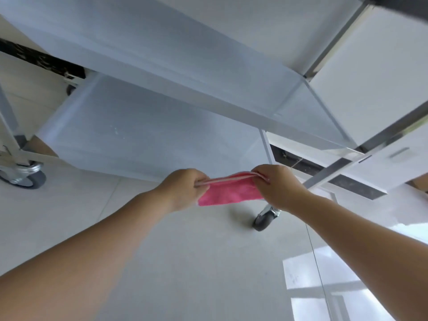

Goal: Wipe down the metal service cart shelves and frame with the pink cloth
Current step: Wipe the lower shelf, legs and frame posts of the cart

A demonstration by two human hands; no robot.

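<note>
A folded pink cloth (230, 189) is stretched between my two hands, just in front of the cart's bottom shelf. My left hand (185, 188) pinches its left end and my right hand (278, 185) pinches its right end. The metal service cart fills the upper view: a middle shelf (185, 72) slants across, and the lower shelf (143, 130) lies beneath it. A shiny frame post (361, 149) runs diagonally at the right. The cloth hangs in the air, touching no part of the cart.
Two caster wheels stand on the pale tiled floor (185, 262): one at left (30, 177), one under my right wrist (264, 218). White cabinets (370, 72) stand behind the cart at right. Bright window reflections lie on the floor at lower right.
</note>
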